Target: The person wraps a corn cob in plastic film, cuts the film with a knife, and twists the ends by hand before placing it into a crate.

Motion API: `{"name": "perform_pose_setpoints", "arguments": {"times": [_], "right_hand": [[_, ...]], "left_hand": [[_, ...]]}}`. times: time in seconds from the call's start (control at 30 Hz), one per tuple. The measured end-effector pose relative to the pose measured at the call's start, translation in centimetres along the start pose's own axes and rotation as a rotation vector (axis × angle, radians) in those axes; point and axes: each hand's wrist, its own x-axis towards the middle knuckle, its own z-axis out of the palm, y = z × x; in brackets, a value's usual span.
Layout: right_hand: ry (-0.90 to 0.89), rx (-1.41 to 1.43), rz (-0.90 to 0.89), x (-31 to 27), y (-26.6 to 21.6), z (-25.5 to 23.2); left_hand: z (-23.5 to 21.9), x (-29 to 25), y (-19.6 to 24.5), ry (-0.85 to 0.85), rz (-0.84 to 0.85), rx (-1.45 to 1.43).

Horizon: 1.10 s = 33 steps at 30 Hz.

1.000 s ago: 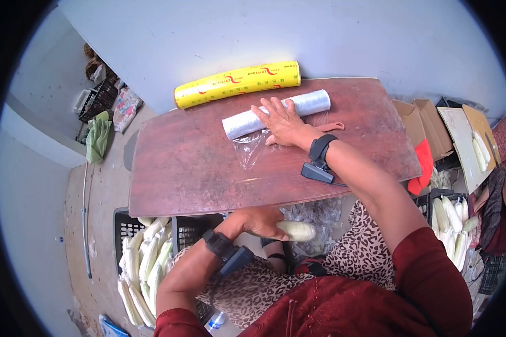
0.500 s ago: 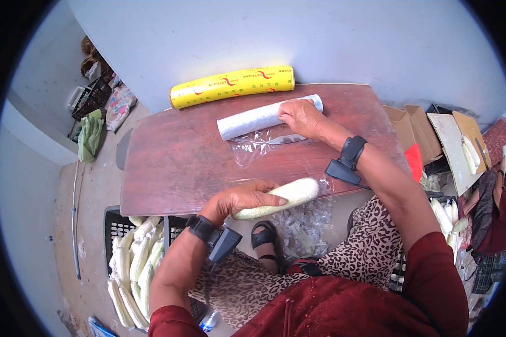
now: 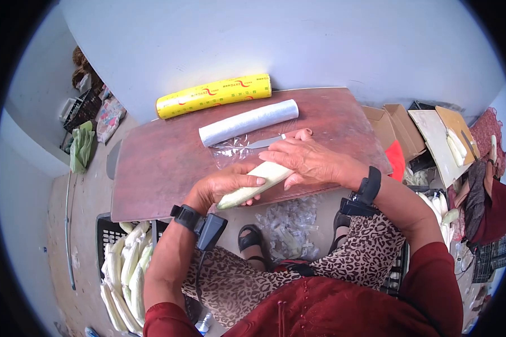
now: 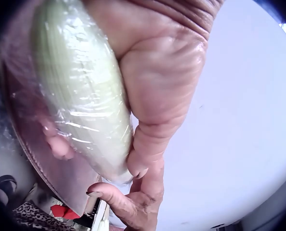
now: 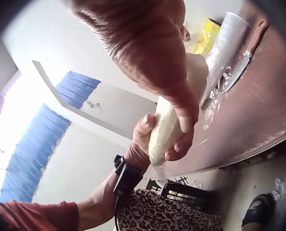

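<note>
Now your left hand (image 3: 225,185) grips the pale corn cob (image 3: 253,182) at the worktop's (image 3: 163,168) near edge; your right hand (image 3: 306,160) lies flat over it. Next, likely roll it into the film (image 3: 233,150).

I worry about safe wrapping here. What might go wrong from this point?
The knife lies bare on the table just beyond the right hand; reaching for the film roll might brush its blade. The corn cob, gripped by the left hand, overhangs the table edge and might drop.
</note>
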Motion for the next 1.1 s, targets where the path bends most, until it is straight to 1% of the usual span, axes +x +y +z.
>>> {"name": "perform_pose_setpoints", "arguments": {"times": [0.07,0.17,0.27,0.37,0.47,0.53,0.57,0.67,0.7,0.77,0.8,0.87,0.97,1.07,1.1], "right_hand": [[0.023,0.008,0.020,-1.3,1.9,0.5],[0.095,0.065,0.013,-2.3,2.4,-0.6],[0.142,0.190,0.005,-3.1,3.4,-2.1],[0.069,0.312,0.108,-3.8,2.7,-4.6],[0.201,0.361,0.033,-4.7,2.0,-5.8],[0.211,0.370,0.097,-5.2,2.0,-7.0],[0.216,0.375,0.130,-5.6,2.1,-7.8],[0.300,0.620,0.353,-7.4,2.1,-10.0],[0.377,0.668,0.382,-7.9,2.7,-10.4],[0.532,0.762,0.447,-8.8,4.0,-10.8],[0.577,0.785,0.457,-9.1,4.7,-10.6],[0.657,0.826,0.476,-9.4,5.7,-10.3],[0.526,0.941,0.440,-8.4,2.7,-9.6],[0.402,0.978,0.375,-6.9,0.5,-8.6],[0.439,0.992,0.350,-6.4,0.2,-8.2]], "left_hand": [[0.6,0.1,0.7,-0.015,-0.012,-0.008],[1.4,-0.2,1.4,-0.028,0.004,-0.030],[1.4,0.1,1.9,-0.059,0.034,-0.053],[1.4,0.0,2.1,-0.099,0.083,-0.087],[2.5,-0.4,2.5,-0.120,0.128,-0.128],[3.1,-0.6,2.7,-0.142,0.153,-0.167],[3.6,-0.7,2.8,-0.119,0.184,-0.129],[4.6,-1.9,4.0,-0.042,0.252,-0.101],[4.5,-2.1,4.1,-0.012,0.283,-0.030],[3.9,-2.6,4.1,-0.063,0.299,-0.098],[3.7,-2.7,4.0,-0.091,0.307,-0.136],[3.8,-2.4,3.8,-0.070,0.313,-0.143],[3.5,-1.7,3.5,-0.079,0.316,-0.179],[3.7,-0.5,3.6,-0.089,0.310,-0.197],[4.1,-0.2,3.7,-0.090,0.311,-0.203]]}}
